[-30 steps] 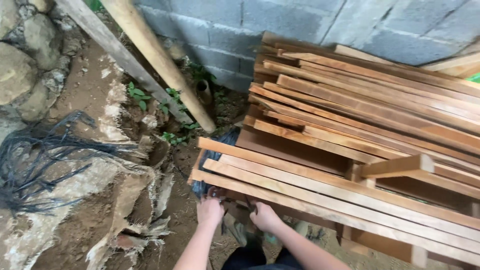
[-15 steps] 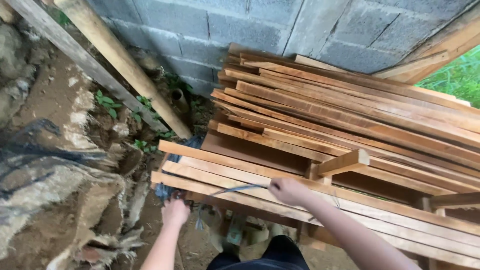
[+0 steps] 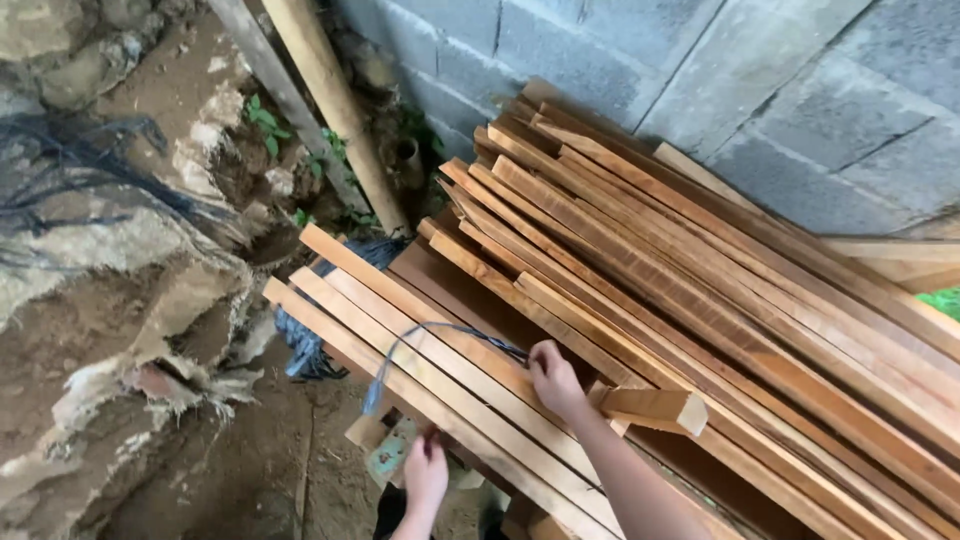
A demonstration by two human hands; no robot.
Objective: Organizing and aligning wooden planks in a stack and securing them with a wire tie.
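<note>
A stack of long reddish-brown wooden planks [image 3: 700,290] leans out from a grey block wall. My right hand [image 3: 553,378] rests on the front planks and pinches one end of a thin blue strap [image 3: 430,332], which arcs over the planks and hangs off their left edge. My left hand [image 3: 426,478] is lower, under the front edge of the nearest plank [image 3: 400,385], fingers curled; what it grips is hidden. A short wooden block [image 3: 650,408] lies across the planks just right of my right hand.
Two round wooden poles [image 3: 330,95] lean against the grey block wall [image 3: 640,60] at the left. Torn sacking [image 3: 150,330] and black cords [image 3: 90,180] cover the dirt and rocks on the left. A dark blue bundle [image 3: 300,345] lies beneath the plank ends.
My right hand has pulled the blue strap up over the planks and further onto the stack. My left hand has dropped lower under the front plank. The view has swung round.
</note>
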